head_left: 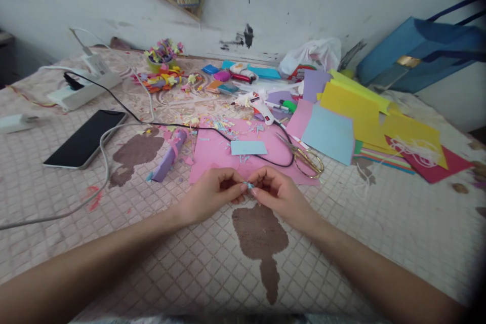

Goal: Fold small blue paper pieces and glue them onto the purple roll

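Between the fingertips of both hands is a small piece of light blue paper [248, 185], mostly covered by the fingers. My left hand [214, 192] pinches it from the left, and my right hand [283, 193] pinches it from the right. Just beyond them a light blue paper strip [249, 148] lies on a pink sheet [212, 154], among tiny paper clippings [224, 124]. Gold-handled scissors [304, 156] rest partly on the sheet's right side. A white glue gun [256, 101] lies farther back, its black cord crossing the pink sheet.
Left of the sheet lie a purple paper roll [169, 157] and a phone [86, 139]; a power strip [85, 92] sits behind. Paper flowers stand in a small pot [163, 61]. To the right are coloured sheets [351, 111], white string [413, 151] and a blue bag [417, 55].
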`<action>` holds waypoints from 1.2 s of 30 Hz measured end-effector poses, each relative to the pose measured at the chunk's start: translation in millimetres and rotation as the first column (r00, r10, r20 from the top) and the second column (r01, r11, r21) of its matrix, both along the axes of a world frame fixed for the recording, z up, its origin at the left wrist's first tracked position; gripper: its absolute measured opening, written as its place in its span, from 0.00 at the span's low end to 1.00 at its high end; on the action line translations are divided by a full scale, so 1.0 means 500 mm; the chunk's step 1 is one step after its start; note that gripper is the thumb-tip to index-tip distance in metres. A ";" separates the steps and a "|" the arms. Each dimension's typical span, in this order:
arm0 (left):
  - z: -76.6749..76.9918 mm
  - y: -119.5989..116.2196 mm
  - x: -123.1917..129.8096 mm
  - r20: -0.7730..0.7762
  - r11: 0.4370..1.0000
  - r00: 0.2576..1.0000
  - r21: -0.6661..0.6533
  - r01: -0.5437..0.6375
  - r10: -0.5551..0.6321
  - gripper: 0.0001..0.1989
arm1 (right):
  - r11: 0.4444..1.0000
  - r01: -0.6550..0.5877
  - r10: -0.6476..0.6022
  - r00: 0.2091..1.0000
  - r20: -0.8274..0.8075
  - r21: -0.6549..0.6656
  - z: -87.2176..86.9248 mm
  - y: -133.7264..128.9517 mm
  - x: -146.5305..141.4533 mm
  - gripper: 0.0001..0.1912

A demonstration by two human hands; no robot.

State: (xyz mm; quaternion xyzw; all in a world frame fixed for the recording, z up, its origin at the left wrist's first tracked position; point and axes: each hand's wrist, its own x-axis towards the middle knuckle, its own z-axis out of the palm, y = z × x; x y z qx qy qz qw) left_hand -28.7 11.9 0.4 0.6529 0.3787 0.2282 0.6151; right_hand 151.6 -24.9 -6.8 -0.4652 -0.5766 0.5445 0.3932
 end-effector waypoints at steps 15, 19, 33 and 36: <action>0.007 -0.005 0.005 -0.010 0.999 1.000 0.040 -0.021 0.021 0.08 | 0.999 -0.025 0.024 0.999 -0.035 -0.031 0.000 0.005 0.003 0.05; 0.009 -0.006 0.007 -0.032 0.998 0.999 0.049 -0.027 0.028 0.08 | 0.999 -0.027 0.026 0.999 -0.025 -0.021 -0.002 0.004 0.001 0.05; 0.012 -0.008 0.008 -0.020 0.997 1.000 0.067 -0.023 0.024 0.07 | 0.999 -0.013 0.012 1.000 -0.018 -0.038 0.003 0.005 0.001 0.03; 0.013 -0.009 0.009 -0.022 0.996 0.999 0.081 -0.024 0.026 0.07 | 0.999 -0.018 0.017 1.000 -0.023 -0.033 0.002 0.005 0.002 0.04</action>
